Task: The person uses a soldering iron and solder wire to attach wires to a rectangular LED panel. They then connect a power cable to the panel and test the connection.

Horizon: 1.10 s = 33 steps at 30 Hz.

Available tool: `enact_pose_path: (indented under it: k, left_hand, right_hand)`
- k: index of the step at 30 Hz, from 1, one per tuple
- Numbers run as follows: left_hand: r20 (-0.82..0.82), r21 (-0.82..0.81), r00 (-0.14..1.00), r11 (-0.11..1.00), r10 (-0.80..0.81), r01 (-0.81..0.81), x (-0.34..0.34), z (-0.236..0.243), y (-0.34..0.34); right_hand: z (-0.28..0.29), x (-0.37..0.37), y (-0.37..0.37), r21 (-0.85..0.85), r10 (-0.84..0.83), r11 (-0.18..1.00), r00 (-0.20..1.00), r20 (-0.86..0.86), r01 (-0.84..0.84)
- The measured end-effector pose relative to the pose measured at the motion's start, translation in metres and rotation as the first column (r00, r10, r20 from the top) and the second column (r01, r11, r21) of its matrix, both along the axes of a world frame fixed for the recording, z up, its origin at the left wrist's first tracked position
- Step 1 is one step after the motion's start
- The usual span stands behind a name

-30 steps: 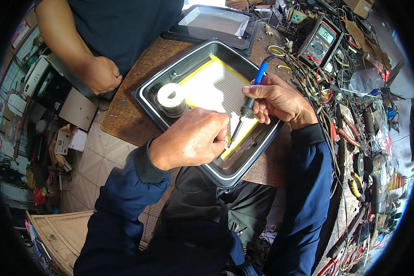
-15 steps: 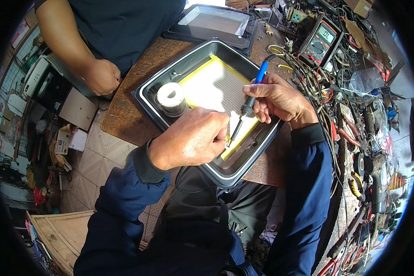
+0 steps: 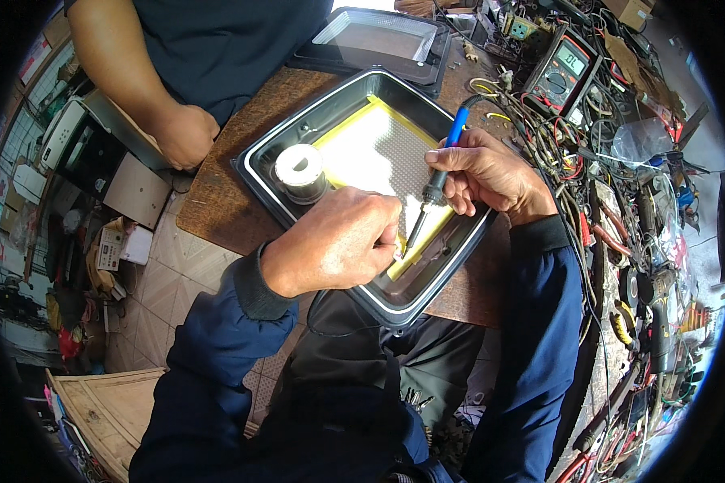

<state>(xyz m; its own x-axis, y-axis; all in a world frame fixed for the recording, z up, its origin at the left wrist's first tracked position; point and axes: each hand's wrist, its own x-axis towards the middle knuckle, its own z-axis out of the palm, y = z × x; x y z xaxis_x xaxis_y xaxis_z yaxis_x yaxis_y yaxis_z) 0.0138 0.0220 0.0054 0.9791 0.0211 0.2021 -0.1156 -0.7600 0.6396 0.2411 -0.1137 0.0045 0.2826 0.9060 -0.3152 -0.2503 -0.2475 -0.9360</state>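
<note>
My right hand (image 3: 479,173) grips a soldering iron (image 3: 433,187) with a blue handle, its metal tip angled down near the front part of a black tray (image 3: 255,167). Inside the tray lies a perforated panel (image 3: 404,151) edged with yellow tape. My left hand (image 3: 334,245) is closed in a pinch beside the iron's tip, over the tray's near-left part; what its fingers hold is too small and hidden to name. A spool of wire (image 3: 300,175) stands in the tray's left corner, just behind my left hand.
A person's hand (image 3: 184,137) rests by the table's left edge (image 3: 217,185). A black lid (image 3: 367,56) lies behind the tray. Tangled cables, a multimeter (image 3: 560,74) and pliers (image 3: 624,322) crowd the right side. Below left are a tiled floor (image 3: 165,282) and a wooden chair (image 3: 105,410).
The iron's tip has shifted very slightly to the right. The other person's hand has moved a little. My hands stay almost in the same position.
</note>
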Motion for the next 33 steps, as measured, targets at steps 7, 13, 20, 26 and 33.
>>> enact_pose_path:
  k: [7,13,20,26,33]
  left_hand:
    - [-0.012,0.001,1.0,1.0,0.004,-0.004,0.0002,-0.0015,0.0006]
    - [-0.001,-0.005,1.0,1.0,-0.001,0.001,0.0003,-0.0008,0.0002]
    - [-0.009,-0.009,1.0,1.0,-0.004,0.004,0.0008,-0.0012,0.0006]
    - [-0.009,-0.007,1.0,1.0,-0.003,0.003,0.0004,-0.0016,0.0009]
    - [-0.027,0.0,1.0,1.0,0.009,-0.009,0.0003,-0.0006,0.0]
  right_hand:
    - [-0.0016,0.0007,0.0004,0.006,0.003,1.0,1.0,0.005,-0.003]
    - [-0.0021,0.0004,0.0001,0.008,0.003,1.0,1.0,0.009,-0.003]
    - [-0.0003,-0.0002,-0.0005,0.001,0.012,1.0,1.0,0.005,-0.012]
    - [-0.0019,-0.0002,-0.0001,0.021,0.012,1.0,1.0,0.011,-0.013]
    - [-0.0014,-0.0006,0.0002,0.014,0.011,1.0,1.0,0.026,-0.012]
